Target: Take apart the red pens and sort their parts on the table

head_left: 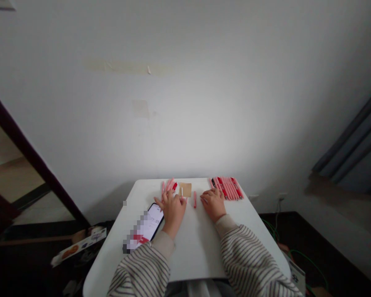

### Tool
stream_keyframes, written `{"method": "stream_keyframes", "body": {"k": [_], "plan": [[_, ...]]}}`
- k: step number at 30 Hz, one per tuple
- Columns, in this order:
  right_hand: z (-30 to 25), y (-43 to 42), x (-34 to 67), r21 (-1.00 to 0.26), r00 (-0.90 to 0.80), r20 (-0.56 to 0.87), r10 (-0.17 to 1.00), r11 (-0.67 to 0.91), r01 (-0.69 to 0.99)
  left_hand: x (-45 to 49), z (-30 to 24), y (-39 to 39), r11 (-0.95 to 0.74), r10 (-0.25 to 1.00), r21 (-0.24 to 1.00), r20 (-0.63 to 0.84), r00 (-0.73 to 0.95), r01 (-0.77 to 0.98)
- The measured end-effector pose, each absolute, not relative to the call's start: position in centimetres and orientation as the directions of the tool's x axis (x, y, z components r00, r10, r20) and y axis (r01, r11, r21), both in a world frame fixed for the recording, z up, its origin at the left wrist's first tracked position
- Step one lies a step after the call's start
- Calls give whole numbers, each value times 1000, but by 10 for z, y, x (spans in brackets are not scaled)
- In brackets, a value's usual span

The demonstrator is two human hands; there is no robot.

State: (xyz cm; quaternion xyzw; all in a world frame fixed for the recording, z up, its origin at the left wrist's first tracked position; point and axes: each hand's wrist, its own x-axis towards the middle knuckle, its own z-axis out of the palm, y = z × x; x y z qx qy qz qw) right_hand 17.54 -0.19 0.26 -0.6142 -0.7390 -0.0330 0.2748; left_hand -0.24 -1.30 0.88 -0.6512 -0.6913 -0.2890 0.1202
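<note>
My left hand is over the table, thumb and forefinger closed near the lower edge of a small brown paper square. A thin white stick-like piece stands out just above those fingertips; what the pinch holds is too small to make out. Behind this hand lies a loose bunch of pink and red pens, partly hidden by the fingers. A single pink-red pen lies between the hands. My right hand rests on the table with its fingers apart, beside a row of pens.
A phone with a lit screen lies on the white table, left of my left hand. The wall rises behind the table's back edge. Green cables and a box are at the right; clutter lies at the left.
</note>
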Motion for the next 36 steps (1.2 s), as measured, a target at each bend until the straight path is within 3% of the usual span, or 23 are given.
{"method": "stream_keyframes", "body": {"k": [12,24,36], "plan": [[4,-2,176,-331,-78,478,875,262,906,-5,10,-14,-43,816,283,563,-129,958],[1,1,176,-296,-172,606,777,421,857,-2,10,-12,-262,770,314,638,1,912],[-2,2,174,-278,-223,576,786,445,851,-1,10,-12,-343,774,308,627,81,888]]}}
